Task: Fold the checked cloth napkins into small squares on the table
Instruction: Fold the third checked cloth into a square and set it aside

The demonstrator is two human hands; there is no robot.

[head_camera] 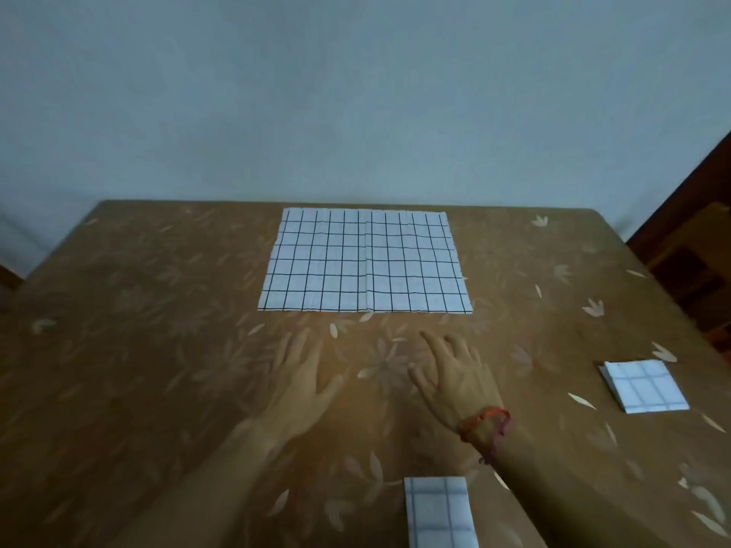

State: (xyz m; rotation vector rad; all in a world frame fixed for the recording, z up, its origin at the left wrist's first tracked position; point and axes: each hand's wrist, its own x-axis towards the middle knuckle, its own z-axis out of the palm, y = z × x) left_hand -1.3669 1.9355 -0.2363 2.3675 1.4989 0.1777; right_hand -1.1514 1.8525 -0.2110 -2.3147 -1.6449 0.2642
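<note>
Spread flat at the far middle of the surface (138, 350): the unfolded napkin (366, 261), near edge square to the person, probably laid so to let both near corners be taken at once. Shows a faint crease down its middle.

Set well apart at the right: a folded napkin (644, 385), already a small square, likely parked there to keep the working space free. Lying at the near edge, cut by the frame: a second folded napkin (439, 512), just beside the right forearm.

Between that and the spread cloth: the left hand (300, 373) and the right hand (455, 373), both released, fingers straight and spread, palms down, grasping nothing. Cannot tell whether touching the surface or just above it; somewhat blurred on the left. Pointing at the cloth's near edge yet short of it, side by side, seemingly placed to serve one half each. Worn on the right wrist: a red thread (488, 423).

Judged stage: two squares done, the third not yet begun. Calls next for pinching the near corners and carrying them to the far edge, keeping the grid lines matched.
</note>
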